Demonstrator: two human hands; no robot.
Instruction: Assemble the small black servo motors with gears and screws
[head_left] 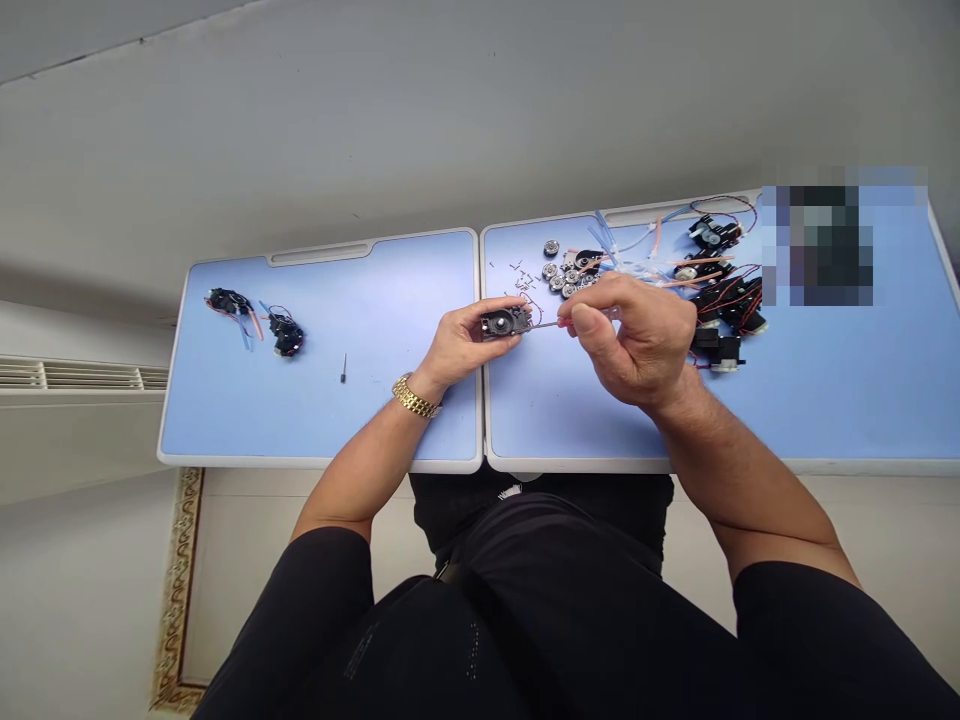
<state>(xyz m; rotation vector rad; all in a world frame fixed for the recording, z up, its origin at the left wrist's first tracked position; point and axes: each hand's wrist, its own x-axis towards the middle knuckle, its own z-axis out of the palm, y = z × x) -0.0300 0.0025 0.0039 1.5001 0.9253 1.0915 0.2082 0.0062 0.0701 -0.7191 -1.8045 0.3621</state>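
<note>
Left hand (466,342), gold wristwatch (414,396) on the wrist, holds a small black motor housing (504,322) out over the middle of the counter (315,462), just above the seam between the two blue panels. Its fingers (487,312) are clamped around the housing, with thin red wires (531,308) trailing off it. Right hand (634,340) pinches a slim screwdriver (547,324), fingers (589,318) together on the handle, which is mostly hidden; shaft points at the housing, and contact at the tip is too small to tell.

Risks: tip could slip off a tiny screw head if the angle is off, or the housing could twist in the grip under pressure. Wires could get pinched near the shaft. Loose tiny screws (519,280) lie just beyond the hands, and a knock could scatter them. Metal gear discs (559,282) and clear tubing (622,240) sit close to the right knuckles, so they could be swept along.

Farther right, wired black motor units (731,308) lie in a cluster. Farther left, two black units (255,320) and a lone small pin (343,367) lie on the other panel.
</note>
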